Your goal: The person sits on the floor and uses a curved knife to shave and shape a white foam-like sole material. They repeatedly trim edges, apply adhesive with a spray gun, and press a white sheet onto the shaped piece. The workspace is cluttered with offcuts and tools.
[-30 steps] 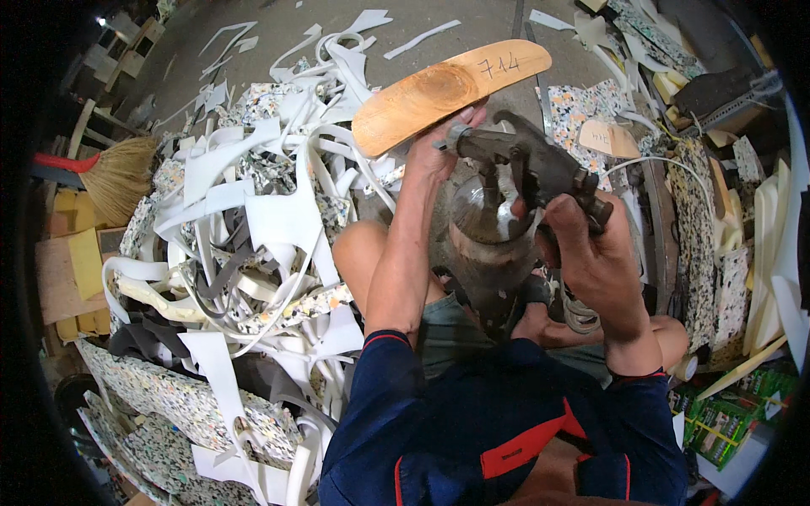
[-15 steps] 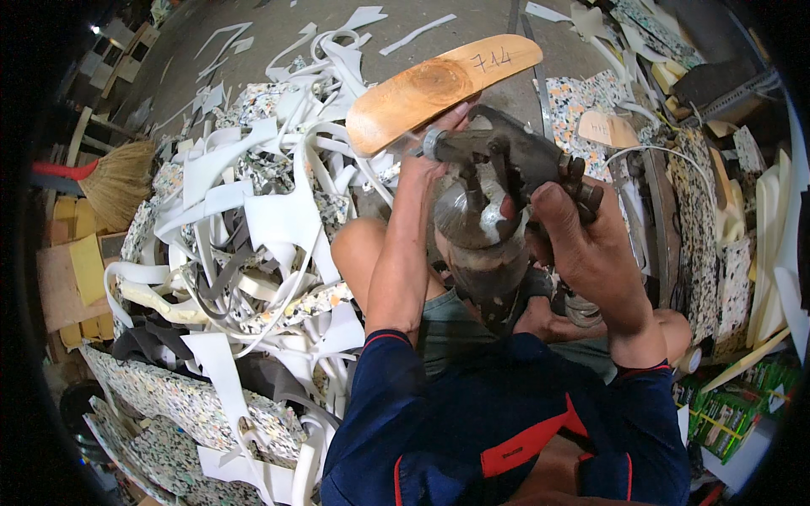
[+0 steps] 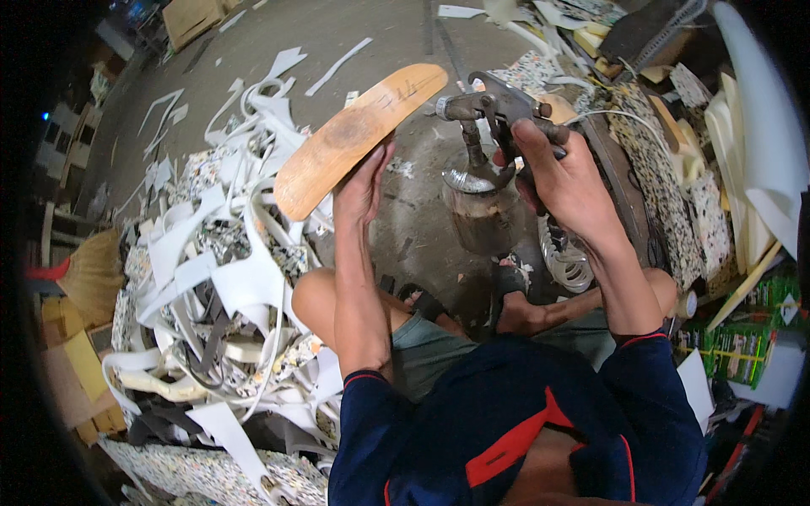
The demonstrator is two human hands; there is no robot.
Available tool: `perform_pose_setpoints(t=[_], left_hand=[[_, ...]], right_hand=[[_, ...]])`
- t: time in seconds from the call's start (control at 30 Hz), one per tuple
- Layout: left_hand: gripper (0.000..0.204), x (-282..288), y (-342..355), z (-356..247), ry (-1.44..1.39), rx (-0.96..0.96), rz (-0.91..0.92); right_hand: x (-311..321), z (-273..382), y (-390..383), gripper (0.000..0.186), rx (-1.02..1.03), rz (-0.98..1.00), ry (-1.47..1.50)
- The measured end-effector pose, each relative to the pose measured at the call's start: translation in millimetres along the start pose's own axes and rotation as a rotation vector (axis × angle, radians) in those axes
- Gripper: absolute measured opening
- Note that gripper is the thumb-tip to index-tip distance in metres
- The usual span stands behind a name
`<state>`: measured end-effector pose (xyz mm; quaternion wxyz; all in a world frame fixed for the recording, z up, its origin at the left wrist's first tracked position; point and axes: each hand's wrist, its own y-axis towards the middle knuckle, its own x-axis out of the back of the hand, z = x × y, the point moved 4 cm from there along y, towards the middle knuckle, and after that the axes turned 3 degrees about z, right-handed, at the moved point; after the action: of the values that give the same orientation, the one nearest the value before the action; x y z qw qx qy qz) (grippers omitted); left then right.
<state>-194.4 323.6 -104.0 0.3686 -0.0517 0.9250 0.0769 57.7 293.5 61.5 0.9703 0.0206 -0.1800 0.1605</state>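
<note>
My left hand [image 3: 364, 184] is closed on a long wooden board [image 3: 342, 131] with rounded ends. A round damp-looking patch and some handwriting mark its face. The board slants up to the right, and my fingers are mostly hidden behind it. My right hand [image 3: 557, 173] grips a worn metal spray gun [image 3: 485, 108], the fingers wrapped round its handle. Below the gun hangs its stained metal cup [image 3: 481, 211]. The nozzle points left toward the board, with a gap between them.
White foam offcuts [image 3: 245, 278] heap up at the left beside a broom [image 3: 94, 274]. Speckled foam sheets [image 3: 658, 177] and pale foam pieces [image 3: 730, 152] stand at the right. A coiled hose [image 3: 567, 261] lies near my sandalled foot [image 3: 519, 312]. Green packages [image 3: 738, 341] sit at the lower right.
My left hand has moved left and down with the board, away from the spray gun. The gun has risen slightly, and a wider gap shows between nozzle and board.
</note>
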Motion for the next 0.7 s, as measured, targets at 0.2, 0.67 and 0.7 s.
perform_pose_setpoints(t=[0.2,0.67,0.7], left_hand=[[0.044,-7.9,-7.8,-0.7,-0.004,0.027,-0.009],[0.052,-24.6,-12.0,-1.3,0.021,0.025,0.053],[0.051,-23.7,-12.4,-0.2,0.021,0.028,0.047]], right_hand=[[26.5,-10.2,10.1,0.054,0.123,-0.125,-0.018],[56.3,-32.6,-11.0,0.049,-0.028,-0.206,-0.154],[53.7,-28.2,-15.1,0.049,-0.019,-0.171,-0.144]])
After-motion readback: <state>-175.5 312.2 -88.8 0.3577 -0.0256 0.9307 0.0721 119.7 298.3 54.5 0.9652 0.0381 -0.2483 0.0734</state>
